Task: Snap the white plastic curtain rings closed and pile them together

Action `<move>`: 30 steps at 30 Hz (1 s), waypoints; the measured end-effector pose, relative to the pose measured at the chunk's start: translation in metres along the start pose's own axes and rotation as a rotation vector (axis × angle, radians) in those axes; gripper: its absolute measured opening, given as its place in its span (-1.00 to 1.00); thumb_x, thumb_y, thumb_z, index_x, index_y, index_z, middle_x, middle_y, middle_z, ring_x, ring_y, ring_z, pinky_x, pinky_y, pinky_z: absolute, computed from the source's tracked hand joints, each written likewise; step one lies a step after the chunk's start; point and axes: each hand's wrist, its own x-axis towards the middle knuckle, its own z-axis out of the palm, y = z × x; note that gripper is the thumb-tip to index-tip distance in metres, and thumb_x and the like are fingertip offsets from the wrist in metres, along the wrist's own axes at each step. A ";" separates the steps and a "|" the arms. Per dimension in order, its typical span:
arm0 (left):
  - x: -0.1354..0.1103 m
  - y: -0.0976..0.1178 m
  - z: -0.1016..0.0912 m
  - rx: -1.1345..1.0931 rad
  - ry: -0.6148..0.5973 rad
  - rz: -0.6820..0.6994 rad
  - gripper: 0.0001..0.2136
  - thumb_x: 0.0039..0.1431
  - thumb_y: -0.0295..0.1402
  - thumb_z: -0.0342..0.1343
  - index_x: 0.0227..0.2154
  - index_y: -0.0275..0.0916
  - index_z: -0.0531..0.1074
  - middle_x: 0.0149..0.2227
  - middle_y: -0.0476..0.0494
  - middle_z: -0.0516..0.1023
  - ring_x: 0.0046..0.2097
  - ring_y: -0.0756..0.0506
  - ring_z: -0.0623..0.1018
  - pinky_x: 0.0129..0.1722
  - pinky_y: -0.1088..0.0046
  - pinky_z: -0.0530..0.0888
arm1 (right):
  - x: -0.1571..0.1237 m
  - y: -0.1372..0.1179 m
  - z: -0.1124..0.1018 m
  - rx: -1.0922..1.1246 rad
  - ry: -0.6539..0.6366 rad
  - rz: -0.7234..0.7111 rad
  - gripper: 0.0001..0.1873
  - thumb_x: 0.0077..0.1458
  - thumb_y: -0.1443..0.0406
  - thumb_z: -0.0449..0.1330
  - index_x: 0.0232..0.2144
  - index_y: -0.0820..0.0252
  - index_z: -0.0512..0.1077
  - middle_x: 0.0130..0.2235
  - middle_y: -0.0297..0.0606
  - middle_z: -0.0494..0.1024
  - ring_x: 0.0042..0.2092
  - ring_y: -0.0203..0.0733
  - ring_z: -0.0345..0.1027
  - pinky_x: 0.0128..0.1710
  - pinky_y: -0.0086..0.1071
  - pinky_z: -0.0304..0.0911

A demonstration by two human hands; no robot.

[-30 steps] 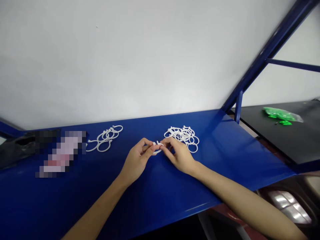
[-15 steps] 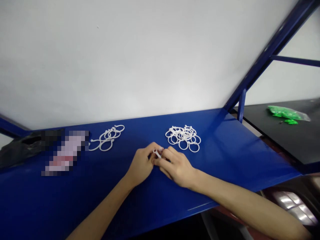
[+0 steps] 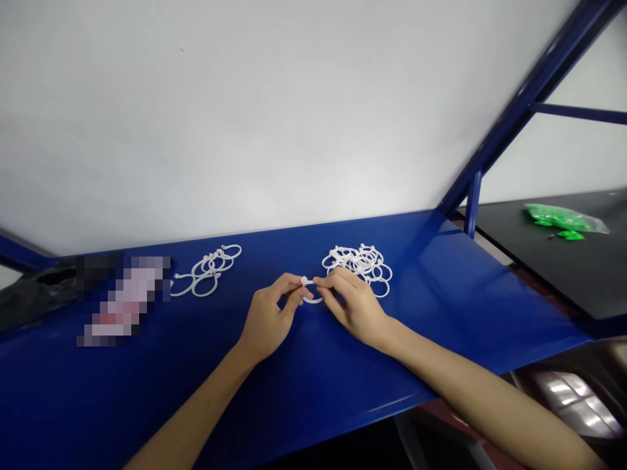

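Note:
A white plastic ring [image 3: 313, 300] with a small knob is held between both hands above the blue shelf. My left hand [image 3: 272, 313] pinches it at the knobbed end. On its other side, my right hand [image 3: 356, 303] grips it between thumb and fingers. Behind my right hand lies a pile of white rings [image 3: 360, 260], partly covered by that hand. Farther left, several more white rings [image 3: 210, 269] lie in a looser group. Fingers hide parts of the held ring.
The blue shelf [image 3: 313, 385] meets a pale wall [image 3: 294, 130] at the back. Left of the rings lie a blurred-out pink packet [image 3: 132, 294] and a black plastic bag [image 3: 34, 294]. A blue frame post [image 3: 473, 203] stands right; beyond it, a bag of green pieces [image 3: 558, 219] rests on a black surface.
The held ring has turned so its round loop shows. My hands have drawn slightly apart, and my right hand now overlaps the pile in view. The camera has shifted a little.

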 end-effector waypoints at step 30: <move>0.026 -0.059 -0.067 1.057 0.039 -0.239 -0.76 0.29 -0.27 -0.07 -0.21 -0.20 0.50 -0.15 -0.27 0.61 -0.01 -0.36 0.47 -0.09 0.05 0.39 | 0.016 0.060 -0.034 -0.335 -0.030 0.292 -0.60 0.23 0.30 0.16 0.12 0.18 0.40 -0.19 -0.17 0.55 -0.13 0.02 0.30 0.00 -0.03 0.31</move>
